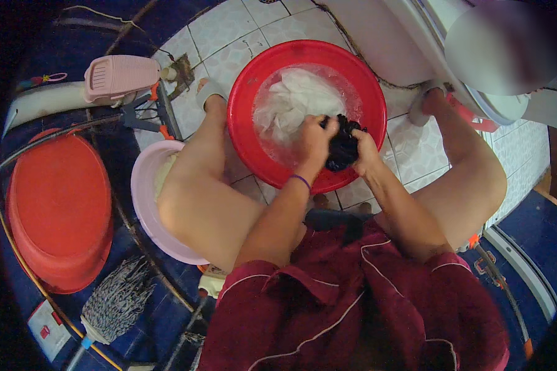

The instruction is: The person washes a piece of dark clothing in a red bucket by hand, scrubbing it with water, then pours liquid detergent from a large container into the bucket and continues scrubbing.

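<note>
A round red plastic basin (241, 139) stands on the tiled floor between the legs, with sudsy water inside. White cloth (301, 97) lies bunched and wet in the water. My left hand (314, 138) and my right hand (367, 150) grip a dark, wet, crumpled cloth (343, 148) from both sides, over the near right part of the basin. A purple band circles my left wrist. Some fingers are hidden in the folds of the dark cloth.
A pink basin (144, 204) with pale contents stands beside the left knee. Further left are an upturned red tub (62, 195), a string mop head (118, 301) and a pink plastic container (123, 76). A white toilet (506, 109) is at the upper right.
</note>
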A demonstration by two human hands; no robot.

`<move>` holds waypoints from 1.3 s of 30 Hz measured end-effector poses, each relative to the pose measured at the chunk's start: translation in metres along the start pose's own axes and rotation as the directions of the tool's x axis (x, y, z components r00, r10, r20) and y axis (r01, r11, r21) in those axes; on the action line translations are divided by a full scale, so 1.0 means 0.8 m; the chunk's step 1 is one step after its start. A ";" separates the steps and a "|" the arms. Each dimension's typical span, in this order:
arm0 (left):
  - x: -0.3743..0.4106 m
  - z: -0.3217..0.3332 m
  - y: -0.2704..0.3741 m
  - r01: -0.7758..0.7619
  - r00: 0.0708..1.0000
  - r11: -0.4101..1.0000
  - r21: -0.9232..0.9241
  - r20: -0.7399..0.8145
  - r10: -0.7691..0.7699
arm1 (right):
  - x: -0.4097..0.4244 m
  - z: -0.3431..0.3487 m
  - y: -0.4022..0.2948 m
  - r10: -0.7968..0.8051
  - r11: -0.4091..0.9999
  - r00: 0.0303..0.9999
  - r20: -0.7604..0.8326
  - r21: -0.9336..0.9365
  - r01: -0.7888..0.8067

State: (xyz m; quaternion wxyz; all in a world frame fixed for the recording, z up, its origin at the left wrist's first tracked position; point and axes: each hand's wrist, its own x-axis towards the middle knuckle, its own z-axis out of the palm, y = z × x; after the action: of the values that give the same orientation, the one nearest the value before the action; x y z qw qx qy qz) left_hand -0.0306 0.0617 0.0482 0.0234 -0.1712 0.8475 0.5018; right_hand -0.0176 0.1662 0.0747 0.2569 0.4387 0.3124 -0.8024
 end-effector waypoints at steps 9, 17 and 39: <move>0.044 -0.052 -0.097 -0.059 0.998 0.915 0.398 0.049 0.042 | 0.020 -0.033 -0.075 -0.556 0.810 0.831 -0.002 -0.226 0.542; 0.029 -0.068 -0.076 -0.103 0.842 0.701 0.705 0.437 -0.316 | 0.005 -0.030 -0.097 -0.617 0.778 0.780 -0.108 0.067 0.625; 0.032 -0.072 0.019 -0.203 0.946 0.954 0.218 0.294 0.134 | -0.063 0.027 -0.090 -0.491 0.758 0.838 0.239 -0.356 0.546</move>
State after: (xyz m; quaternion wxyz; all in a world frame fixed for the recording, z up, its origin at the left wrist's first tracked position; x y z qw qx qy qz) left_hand -0.0514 0.0123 0.0840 0.1191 -0.0217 0.9031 0.4120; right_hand -0.0545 0.2062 0.1471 0.1307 0.2170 0.5654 -0.7849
